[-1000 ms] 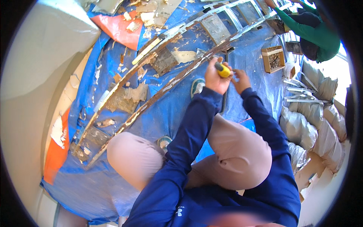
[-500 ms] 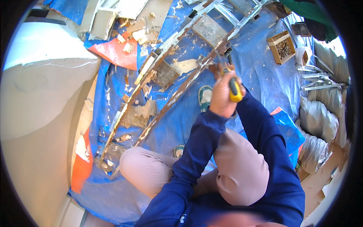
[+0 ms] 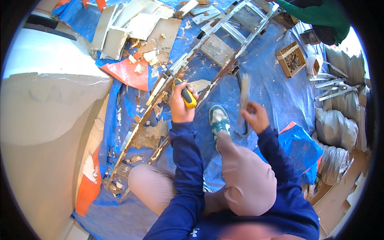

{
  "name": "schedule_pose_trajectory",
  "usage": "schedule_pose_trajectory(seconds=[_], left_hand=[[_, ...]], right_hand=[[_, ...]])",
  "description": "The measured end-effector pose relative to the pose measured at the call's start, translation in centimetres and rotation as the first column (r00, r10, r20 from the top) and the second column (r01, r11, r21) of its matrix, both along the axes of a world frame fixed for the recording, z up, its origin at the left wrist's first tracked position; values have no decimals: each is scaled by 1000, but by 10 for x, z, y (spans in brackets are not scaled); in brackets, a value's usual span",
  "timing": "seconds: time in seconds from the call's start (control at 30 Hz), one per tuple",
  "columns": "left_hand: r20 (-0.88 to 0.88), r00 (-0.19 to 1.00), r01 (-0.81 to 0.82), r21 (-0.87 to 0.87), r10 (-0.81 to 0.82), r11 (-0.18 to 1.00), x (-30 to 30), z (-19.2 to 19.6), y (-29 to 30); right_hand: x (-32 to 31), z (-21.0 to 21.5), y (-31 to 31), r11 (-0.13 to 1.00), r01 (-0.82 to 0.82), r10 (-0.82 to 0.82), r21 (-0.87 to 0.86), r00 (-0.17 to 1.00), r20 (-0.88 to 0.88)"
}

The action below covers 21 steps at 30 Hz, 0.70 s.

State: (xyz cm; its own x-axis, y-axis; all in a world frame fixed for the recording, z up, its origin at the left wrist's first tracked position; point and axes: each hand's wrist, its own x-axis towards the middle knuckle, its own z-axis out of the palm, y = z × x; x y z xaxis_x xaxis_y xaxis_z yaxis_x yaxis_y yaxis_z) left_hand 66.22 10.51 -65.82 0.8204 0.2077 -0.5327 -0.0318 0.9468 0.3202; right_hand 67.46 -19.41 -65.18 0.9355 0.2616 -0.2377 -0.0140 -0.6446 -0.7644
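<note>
Head view, left hand (image 3: pixel 181 105): fist clamped on yellow-black screwdriver (image 3: pixel 185 94), centre frame.
Right hand (image 3: pixel 253 115): fingers closed on blurred hammer (image 3: pixel 243 98).

A yellow-and-black-handled screwdriver (image 3: pixel 185 95) sits in the fist of the left hand (image 3: pixel 181 107); its handle slants up and to the left, and its thin metal shaft (image 3: pixel 170 75) points toward the long corroded metal frame (image 3: pixel 182 68). That frame lies flat on the blue tarpaulin, running diagonally from near the person's knee up to the far right, with two rails, cross-pieces and crumbling plaster stuck between them. The tip seems to meet the nearer rail, though I cannot tell for sure. The right hand (image 3: pixel 255 116) grips a flat, pale, elongated tool (image 3: pixel 244 96), held upright and blurred, just right of the frame.
</note>
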Motion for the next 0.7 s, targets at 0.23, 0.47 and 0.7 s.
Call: schedule_pose_trajectory(seconds=[0.23, 0.47, 0.7], left_hand=[[-18, 994, 107, 90, -106, 990, -7, 5, -12], [-21, 990, 141, 192, -140, 971, -7, 3, -32], [48, 979, 145, 532, -200, 834, 20, -6, -119]], right_hand=[[209, 6, 138, 920, 203, -102, 336, 950, -295], [187, 6, 150, 915, 18, -17, 404, 1000, -6], [-2, 53, 47, 964, 127, 22, 233, 837, -546]])
